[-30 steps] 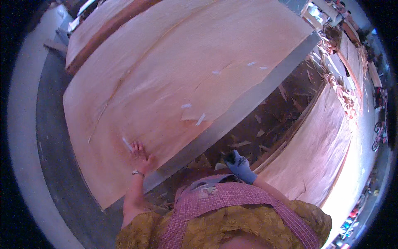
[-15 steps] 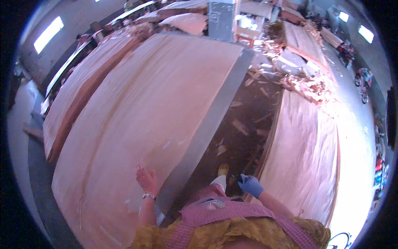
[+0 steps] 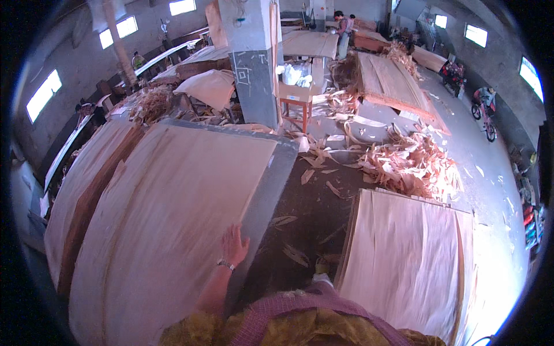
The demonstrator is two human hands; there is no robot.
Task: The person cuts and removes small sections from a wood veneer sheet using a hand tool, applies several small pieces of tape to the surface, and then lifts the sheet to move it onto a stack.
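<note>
Veneer sheet long axis running away, left hand flat on edge

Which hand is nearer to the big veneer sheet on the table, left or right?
Left. The left hand lies flat on the veneer sheet near its right edge, beside the grey table rim. The right hand is out of view.

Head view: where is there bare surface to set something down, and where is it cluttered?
The big veneer sheet beyond the left hand lies bare. The veneer stack to the right is bare too. The dark floor strip between them holds loose scraps, and the scrap pile behind the stack is crowded.
</note>
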